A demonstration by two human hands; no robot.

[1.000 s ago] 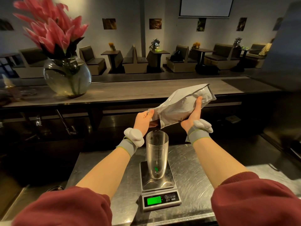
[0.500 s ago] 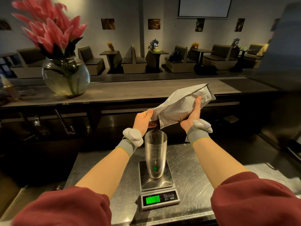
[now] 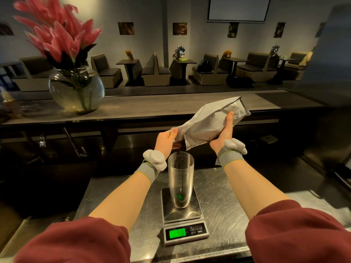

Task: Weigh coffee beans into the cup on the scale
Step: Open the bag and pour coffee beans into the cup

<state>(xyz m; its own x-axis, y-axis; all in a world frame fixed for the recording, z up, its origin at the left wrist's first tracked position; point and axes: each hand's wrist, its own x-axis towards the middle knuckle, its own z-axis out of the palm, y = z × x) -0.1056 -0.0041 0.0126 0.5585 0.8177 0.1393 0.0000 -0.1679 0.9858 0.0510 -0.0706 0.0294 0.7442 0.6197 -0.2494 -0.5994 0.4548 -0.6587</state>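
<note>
Beans (image 3: 180, 204) are now collecting inside the cup (image 3: 180, 168); above the cup, your left hand (image 3: 164, 142) is pinching the tilted bag (image 3: 209, 120) at its mouth, your right hand (image 3: 223, 135) gripping its base.

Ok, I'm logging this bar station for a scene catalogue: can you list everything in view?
coffee bag: 1, white, tilted above the cup, mouth down
cup: 1, clear, upright on the scale
coffee beans: a few, dark, in the cup's bottom
scale: 1, steel, green display, on the steel counter
vase: 1, clear glass, pink flowers, left on the bar top
booth tables: several, dark, far room
wall pictures: several, dark, far wall
screen: 1, pale, high on far wall
wristbands: 2, grey, white pods, one per wrist
sleeves: 2, maroon, nearest the camera
left hand: 1, bare, grip at the bag's mouth
right hand: 1, bare, grip on the bag's raised end
</note>
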